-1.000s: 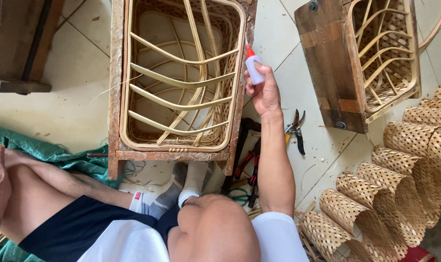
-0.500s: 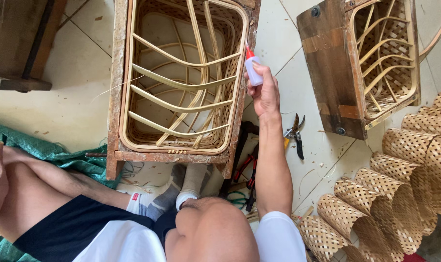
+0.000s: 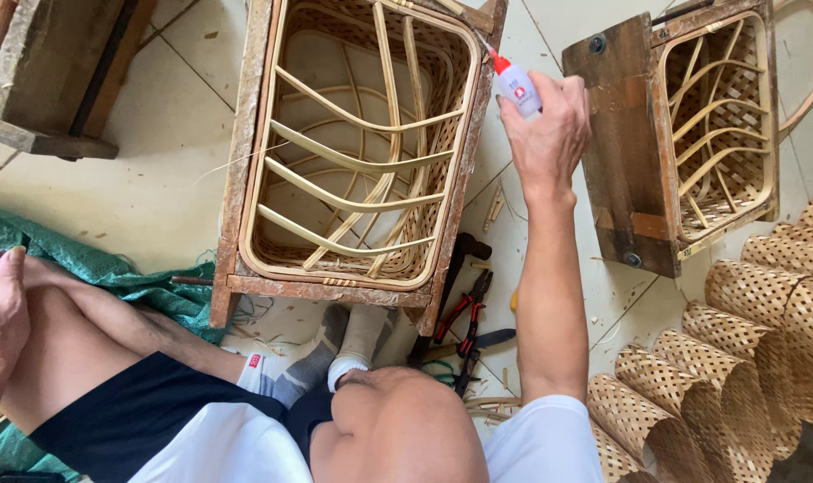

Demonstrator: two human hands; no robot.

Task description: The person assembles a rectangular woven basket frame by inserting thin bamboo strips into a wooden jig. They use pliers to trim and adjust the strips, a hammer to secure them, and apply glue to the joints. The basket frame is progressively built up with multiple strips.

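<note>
Surroundings of the second wooden mould [image 3: 625,152], pale tiled floor [image 3: 156,170].
A woven basket with a curved handle [image 3: 724,116] sits inside it. Below and right of it lie stacked woven bamboo sleeves [image 3: 746,358]; below and left, red-handled pliers [image 3: 464,313]; far left, a green tarp [image 3: 93,268] and a dark wooden block [image 3: 53,76].

We're on a pale tiled floor [image 3: 156,170] in bright daylight, littered with cane scraps. A crumpled green tarp [image 3: 111,273] lies near left, a worn wooden bench [image 3: 53,80] far left, stacked woven sleeves [image 3: 746,349] near right.
</note>
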